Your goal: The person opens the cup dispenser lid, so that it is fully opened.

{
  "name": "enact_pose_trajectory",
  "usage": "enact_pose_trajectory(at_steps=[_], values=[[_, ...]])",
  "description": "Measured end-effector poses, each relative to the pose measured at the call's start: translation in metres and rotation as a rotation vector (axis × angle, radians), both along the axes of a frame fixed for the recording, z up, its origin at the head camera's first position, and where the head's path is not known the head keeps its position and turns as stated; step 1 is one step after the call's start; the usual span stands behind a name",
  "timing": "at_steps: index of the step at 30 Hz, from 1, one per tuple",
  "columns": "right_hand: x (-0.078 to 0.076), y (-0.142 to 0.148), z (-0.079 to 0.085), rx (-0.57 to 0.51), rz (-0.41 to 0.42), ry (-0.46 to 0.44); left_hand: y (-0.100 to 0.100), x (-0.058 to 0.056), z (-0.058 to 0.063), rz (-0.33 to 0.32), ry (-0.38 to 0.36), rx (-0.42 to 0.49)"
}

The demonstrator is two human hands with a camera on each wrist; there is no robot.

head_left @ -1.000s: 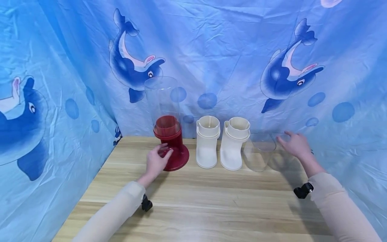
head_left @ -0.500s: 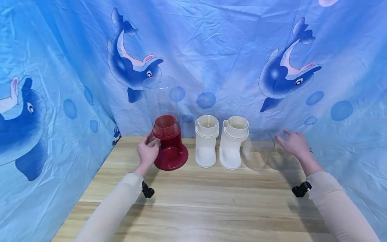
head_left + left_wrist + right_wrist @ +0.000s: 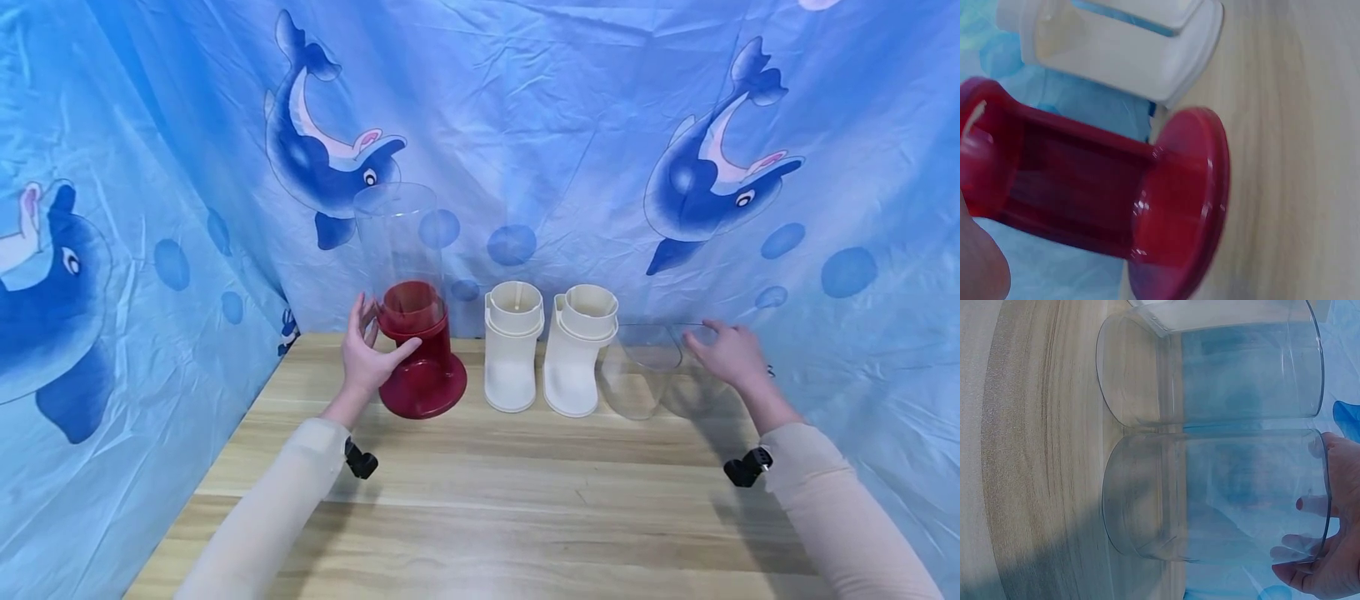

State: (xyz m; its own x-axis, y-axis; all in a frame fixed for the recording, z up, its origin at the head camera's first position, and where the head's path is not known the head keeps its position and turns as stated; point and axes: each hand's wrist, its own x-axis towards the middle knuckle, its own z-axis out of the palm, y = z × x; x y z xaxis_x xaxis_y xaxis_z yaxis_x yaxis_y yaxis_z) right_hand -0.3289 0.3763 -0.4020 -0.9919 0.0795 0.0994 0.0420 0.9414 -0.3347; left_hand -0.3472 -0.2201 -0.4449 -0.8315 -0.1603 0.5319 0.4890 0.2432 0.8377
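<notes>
white bases [image 3: 512,367] still bare, red base [image 3: 423,387] has its tube [image 3: 397,242]; left hand [image 3: 366,354] spread wide round it, not clamped, right hand [image 3: 729,354] grips another tube [image 3: 1241,494]

Your bench [image 3: 480,517] has a pale wood-grain top. Along its far edge, reading from your left, you have a red stand [image 3: 423,390] on its round foot; a first white stand [image 3: 512,367] and a second white stand [image 3: 573,367], both upright; then an inner clear cylinder [image 3: 1241,375] and an outer clear cylinder [image 3: 1235,494], both upright.
</notes>
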Motion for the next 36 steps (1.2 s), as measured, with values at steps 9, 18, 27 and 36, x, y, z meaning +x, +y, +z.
enact_pose_trajectory(at_steps=[9,18,27,36], values=[[0.000,0.000,0.001,-0.006,0.001,0.009,0.013,0.004,0.024,0.076,0.059,-0.064],[-0.001,0.000,-0.003,-0.023,-0.015,0.007,0.015,0.003,0.023,0.119,0.066,-0.106],[0.000,0.001,-0.005,-0.036,-0.015,0.021,0.021,-0.002,0.020,0.161,0.023,-0.148],[-0.005,0.003,0.014,0.007,0.049,-0.024,0.023,-0.002,0.021,0.169,0.006,-0.102]])
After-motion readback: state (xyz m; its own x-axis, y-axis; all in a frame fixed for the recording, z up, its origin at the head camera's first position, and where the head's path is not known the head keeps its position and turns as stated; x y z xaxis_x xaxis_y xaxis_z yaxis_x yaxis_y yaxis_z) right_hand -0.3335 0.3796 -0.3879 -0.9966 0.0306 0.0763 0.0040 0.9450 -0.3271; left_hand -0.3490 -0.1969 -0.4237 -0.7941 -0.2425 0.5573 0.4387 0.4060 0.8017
